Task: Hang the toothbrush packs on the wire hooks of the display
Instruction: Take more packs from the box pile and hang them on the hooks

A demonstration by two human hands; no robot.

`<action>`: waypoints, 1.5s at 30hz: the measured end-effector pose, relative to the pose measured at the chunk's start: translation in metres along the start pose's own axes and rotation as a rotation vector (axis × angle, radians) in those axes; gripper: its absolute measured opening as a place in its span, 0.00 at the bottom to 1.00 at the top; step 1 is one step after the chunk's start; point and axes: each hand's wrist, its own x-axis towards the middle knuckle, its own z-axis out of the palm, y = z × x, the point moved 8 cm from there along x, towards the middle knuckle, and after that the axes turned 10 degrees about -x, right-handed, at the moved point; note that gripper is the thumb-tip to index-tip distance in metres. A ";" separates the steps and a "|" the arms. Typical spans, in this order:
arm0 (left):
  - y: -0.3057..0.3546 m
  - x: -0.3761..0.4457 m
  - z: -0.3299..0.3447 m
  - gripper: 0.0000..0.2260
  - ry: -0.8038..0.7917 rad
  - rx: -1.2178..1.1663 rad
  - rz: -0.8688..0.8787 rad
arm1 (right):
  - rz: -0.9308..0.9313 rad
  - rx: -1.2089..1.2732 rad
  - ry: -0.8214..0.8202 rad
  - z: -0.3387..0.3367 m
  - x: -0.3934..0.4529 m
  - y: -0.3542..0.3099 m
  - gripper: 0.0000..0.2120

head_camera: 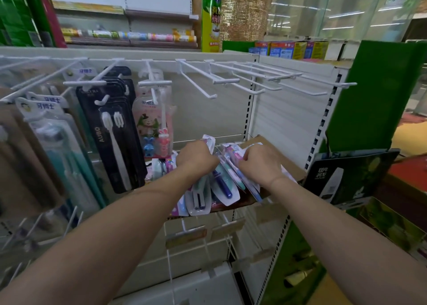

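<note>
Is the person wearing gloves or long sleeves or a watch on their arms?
No. Both the left hand and the right hand are bare, with no gloves. The forearms are bare too, all the way down to the bottom edge of the picture, so no sleeve shows. There is no watch, bracelet or ring that can be seen on either wrist or hand.

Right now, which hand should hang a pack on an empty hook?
Probably the right hand: it grips toothbrush packs and sits below the empty hooks. The left hand is nearer filled hooks.
</note>
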 end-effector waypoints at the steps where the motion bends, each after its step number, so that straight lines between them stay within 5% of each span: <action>1: 0.002 -0.002 -0.003 0.10 0.019 -0.024 -0.001 | 0.012 0.036 0.024 -0.004 0.000 0.002 0.20; 8: 0.020 -0.015 -0.026 0.10 0.149 -0.195 0.048 | 0.190 0.352 0.167 -0.037 -0.013 0.019 0.13; 19: 0.022 -0.073 -0.036 0.17 0.177 -0.342 -0.018 | 0.388 0.996 0.038 -0.019 -0.069 0.028 0.11; 24: 0.016 -0.117 -0.041 0.12 0.197 -0.445 0.037 | 0.296 0.937 -0.081 -0.022 -0.113 0.007 0.39; 26: 0.012 -0.134 -0.042 0.09 0.209 -0.490 0.060 | 0.220 0.955 -0.102 -0.018 -0.129 -0.002 0.34; 29: 0.003 -0.159 -0.048 0.13 0.205 -0.490 0.052 | 0.144 1.033 -0.117 -0.022 -0.154 -0.022 0.14; 36: -0.043 -0.197 -0.080 0.16 0.258 -0.511 -0.020 | 0.200 1.270 -0.277 -0.017 -0.191 -0.069 0.12; 45: -0.103 -0.234 -0.146 0.17 0.357 -0.590 -0.015 | -0.020 1.201 -0.204 -0.036 -0.216 -0.155 0.04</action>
